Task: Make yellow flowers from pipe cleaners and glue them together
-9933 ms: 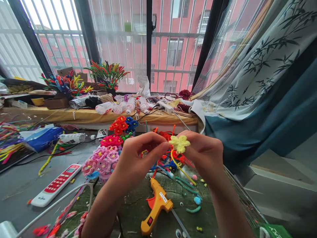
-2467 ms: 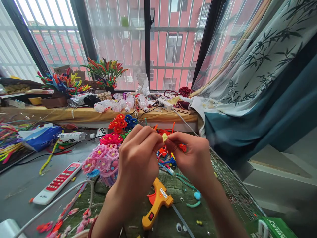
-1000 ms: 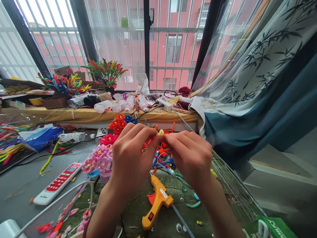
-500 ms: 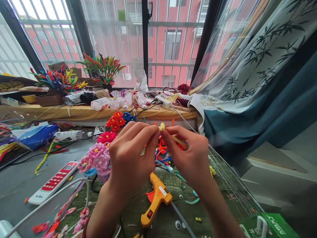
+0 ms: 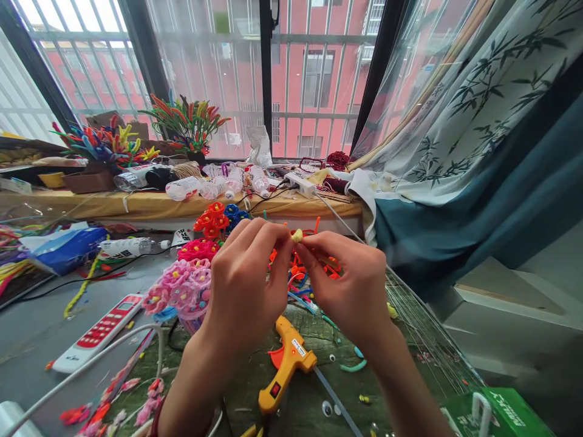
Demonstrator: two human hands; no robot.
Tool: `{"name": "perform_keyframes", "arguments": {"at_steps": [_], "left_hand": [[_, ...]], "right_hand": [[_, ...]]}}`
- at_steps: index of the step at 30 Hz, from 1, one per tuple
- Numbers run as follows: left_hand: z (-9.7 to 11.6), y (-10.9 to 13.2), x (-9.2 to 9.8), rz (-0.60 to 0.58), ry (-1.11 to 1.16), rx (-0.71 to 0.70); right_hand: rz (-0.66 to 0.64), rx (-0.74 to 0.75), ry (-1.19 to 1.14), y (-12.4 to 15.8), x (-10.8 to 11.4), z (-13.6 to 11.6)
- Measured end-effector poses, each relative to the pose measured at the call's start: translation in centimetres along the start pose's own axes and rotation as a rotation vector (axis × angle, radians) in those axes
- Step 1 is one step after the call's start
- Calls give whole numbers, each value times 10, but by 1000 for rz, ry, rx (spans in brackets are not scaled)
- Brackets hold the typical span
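Note:
My left hand (image 5: 248,273) and my right hand (image 5: 348,273) meet over the middle of the worktable, thumbs and fingertips pinched together. Between them is a small pale yellow pipe cleaner (image 5: 297,235), curled into a tight knob; the rest of it is hidden by my fingers. Below my hands a yellow hot glue gun (image 5: 286,364) lies on its side, a clear glue stick (image 5: 334,397) trailing from its back. Orange, red and blue pipe cleaner pieces (image 5: 298,270) are scattered behind my fingers.
Pink fuzzy flowers (image 5: 182,288) and orange ones (image 5: 212,220) stand left of my hands. A red-and-white remote (image 5: 98,334) lies further left, near a white cable (image 5: 95,370). Plastic bottles (image 5: 184,188) and a power strip (image 5: 300,185) line the windowsill. A green box (image 5: 514,406) sits front right.
The yellow pipe cleaner now looks rounder and more compact between my fingertips. Its tail, seen earlier below my right fingers, no longer shows. My left hand has shifted slightly right.

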State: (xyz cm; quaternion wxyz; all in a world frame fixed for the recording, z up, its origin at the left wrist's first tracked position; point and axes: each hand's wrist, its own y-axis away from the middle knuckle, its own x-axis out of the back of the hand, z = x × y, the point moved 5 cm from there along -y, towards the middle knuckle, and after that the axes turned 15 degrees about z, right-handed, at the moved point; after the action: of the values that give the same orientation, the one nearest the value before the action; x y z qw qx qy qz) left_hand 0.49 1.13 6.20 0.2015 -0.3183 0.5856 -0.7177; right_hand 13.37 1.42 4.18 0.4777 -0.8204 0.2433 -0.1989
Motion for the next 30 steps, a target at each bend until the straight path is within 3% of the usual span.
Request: {"name": "perform_keyframes", "arguments": {"at_steps": [4, 11, 16, 21, 24, 30], "left_hand": [[2, 1, -2, -41, 18, -58], [-1, 3, -7, -137, 149, -36], [1, 1, -2, -113, 226, 25], [1, 2, -5, -178, 299, 128], [-2, 0, -5, -169, 302, 187], [-8, 0, -4, -165, 356, 349]], "right_hand": [[-20, -28, -5, 1, 1, 4], [-149, -50, -3, -3, 5, 11], [-175, -144, -106, -7, 10, 12], [-217, -197, -168, -5, 11, 14], [-188, -174, -162, -6, 13, 13], [-91, 31, -50, -9, 15, 5]]}}
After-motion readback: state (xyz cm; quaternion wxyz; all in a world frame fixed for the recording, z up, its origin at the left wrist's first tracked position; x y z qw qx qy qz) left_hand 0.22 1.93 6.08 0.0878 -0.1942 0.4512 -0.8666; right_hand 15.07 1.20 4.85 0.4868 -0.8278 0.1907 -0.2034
